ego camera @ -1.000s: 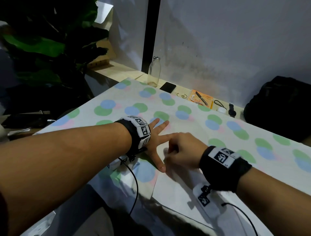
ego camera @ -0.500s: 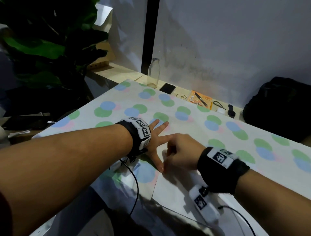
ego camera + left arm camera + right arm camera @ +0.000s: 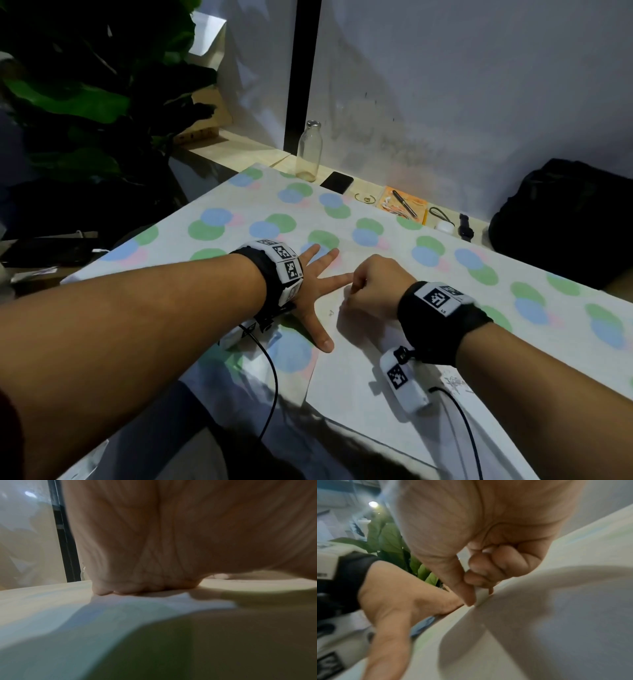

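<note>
Paper is the stuff in hand: a big sheet (image 3: 239,219) printed with green, blue and pink dots, spread over the table (image 3: 236,154), its near part turned over as a flap (image 3: 352,370) with the plain white back up. At the far left a leafy plant (image 3: 85,102) stands beside the table, well apart. Next comes the left hand (image 3: 310,291), laid flat on the sheet with straight, spread fingers; it grips nothing and only presses down, and the left wrist view shows the heel of the palm seated on the paper. Touching its forefinger tip, the right hand (image 3: 371,287) is curled, and the right wrist view shows thumb and forefinger pinching the lifted edge of the flap, which bows up in a soft curve. I judge the sheet light, thin and limp: it will sag rather than stand, slide on the smooth top unless pinned, take a lasting crease wherever pressed, and tear if tugged hard against the pinning hand. The best hold looks like a light pinch on the edge, close to the fold, with a flat palm anchoring beside it. Along the wall behind, left to right, are a glass bottle (image 3: 309,150), a phone (image 3: 337,181), a pen (image 3: 404,204) and a black bag (image 3: 565,219), all apart from the hands.
</note>
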`<state>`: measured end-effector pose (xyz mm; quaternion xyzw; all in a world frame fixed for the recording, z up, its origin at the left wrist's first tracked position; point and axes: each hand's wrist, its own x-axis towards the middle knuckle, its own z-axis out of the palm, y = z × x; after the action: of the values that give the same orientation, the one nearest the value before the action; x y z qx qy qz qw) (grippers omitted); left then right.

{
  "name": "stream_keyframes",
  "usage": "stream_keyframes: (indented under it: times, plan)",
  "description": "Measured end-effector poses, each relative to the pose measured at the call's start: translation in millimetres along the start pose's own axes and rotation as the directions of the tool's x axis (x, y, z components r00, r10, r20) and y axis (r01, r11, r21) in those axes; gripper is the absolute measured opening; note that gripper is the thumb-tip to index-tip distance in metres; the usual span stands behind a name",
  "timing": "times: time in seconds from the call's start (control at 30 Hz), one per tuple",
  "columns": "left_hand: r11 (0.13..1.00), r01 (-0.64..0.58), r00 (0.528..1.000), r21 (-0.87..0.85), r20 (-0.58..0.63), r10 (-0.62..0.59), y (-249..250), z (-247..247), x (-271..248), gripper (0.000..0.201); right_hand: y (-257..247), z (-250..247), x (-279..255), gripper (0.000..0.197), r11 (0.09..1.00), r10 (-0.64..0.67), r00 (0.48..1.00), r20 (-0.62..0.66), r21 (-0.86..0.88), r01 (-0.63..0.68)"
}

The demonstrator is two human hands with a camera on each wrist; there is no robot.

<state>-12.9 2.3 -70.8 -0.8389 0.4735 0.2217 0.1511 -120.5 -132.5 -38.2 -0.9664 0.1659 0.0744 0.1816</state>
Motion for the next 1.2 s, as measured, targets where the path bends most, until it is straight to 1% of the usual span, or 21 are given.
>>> stream_keyframes:
  times: [0.03, 0.1, 0.17, 0.23, 0.3, 0.37, 0.47, 0.57, 0.63, 0.73, 0.8, 0.87, 0.97, 1.03, 1.13, 1.2]
  plan:
    - [1.0, 0.001, 1.0, 0.002, 0.002, -0.001, 0, 0, 1, 0.139, 0, 0, -1, 0.015, 1.0, -0.011, 1.0, 0.005, -0.005, 0.011]
    - [1.0, 0.0, 1.0, -0.001, 0.007, 0.0, -1, 0, 1, 0.139, 1, 0, -12, 0.018, 0.999, -0.044, 0.997, 0.062, 0.004, 0.044]
    - [1.0, -0.003, 1.0, -0.019, 0.014, 0.004, -2, -1, 1, 0.139, 12, -4, -31, 0.017, 0.996, -0.035, 0.993, 0.11, 0.084, 0.026]
    - [1.0, -0.003, 1.0, -0.027, 0.021, 0.004, -2, -1, 0, 0.139, 30, -7, -52, 0.014, 0.992, -0.029, 0.997, 0.077, 0.121, 0.019]
    - [1.0, -0.005, 1.0, -0.02, 0.026, 0.006, -1, -1, -2, 0.139, 45, -7, -73, 0.01, 0.997, -0.044, 0.999, -0.011, 0.064, 0.045]
    - [1.0, -0.007, 0.999, -0.017, 0.034, 0.008, 0, -4, -5, 0.14, 52, -3, -91, 0.01, 0.997, -0.079, 0.995, -0.061, 0.002, 0.079]
    - [1.0, -0.01, 0.999, -0.008, 0.037, 0.01, 5, -11, -16, 0.14, 50, 2, -105, 0.012, 0.991, -0.102, 0.991, -0.091, -0.091, 0.094]
    - [0.999, -0.023, 1.0, 0.03, -0.014, 0.023, 15, -17, -32, 0.137, 46, 3, -105, 0.015, 0.978, -0.104, 0.991, -0.087, -0.188, 0.087]
    - [0.998, -0.013, 0.998, 0.065, -0.064, 0.017, 22, -14, -44, 0.132, 43, 2, -103, 0.017, 0.96, -0.128, 0.99, -0.063, -0.257, 0.108]
    - [0.996, 0.0, 0.995, 0.084, -0.103, 0.009, 26, -5, -61, 0.116, 39, -2, -98, 0.02, 0.931, -0.167, 0.985, -0.035, -0.335, 0.146]
    - [0.995, 0.013, 0.996, 0.1, -0.086, -0.004, 27, 2, -68, 0.103, 36, -4, -94, 0.023, 0.907, -0.206, 0.979, -0.012, -0.377, 0.186]
    - [0.994, 0.033, 0.998, 0.107, -0.05, -0.028, 28, 7, -72, 0.096, 31, -4, -88, 0.023, 0.888, -0.236, 0.972, 0.017, -0.402, 0.223]
    - [0.993, 0.053, 0.998, 0.102, -0.031, -0.05, 32, 13, -76, 0.09, 26, -4, -78, 0.019, 0.874, -0.209, 0.975, 0.075, -0.433, 0.22]
    - [0.996, 0.044, 0.999, 0.074, -0.028, -0.042, 38, 17, -81, 0.092, 24, -3, -73, 0.02, 0.858, -0.189, 0.977, 0.1, -0.466, 0.214]
    - [1.0, 0.026, 1.0, 0.001, 0.006, -0.026, 49, 25, -88, 0.107, 22, -2, -71, 0.02, 0.839, -0.197, 0.975, 0.099, -0.497, 0.22]
    - [0.999, 0.026, 1.0, -0.037, 0.004, -0.026, 55, 32, -90, 0.115, 23, -1, -70, 0.019, 0.838, -0.192, 0.977, 0.095, -0.503, 0.214]
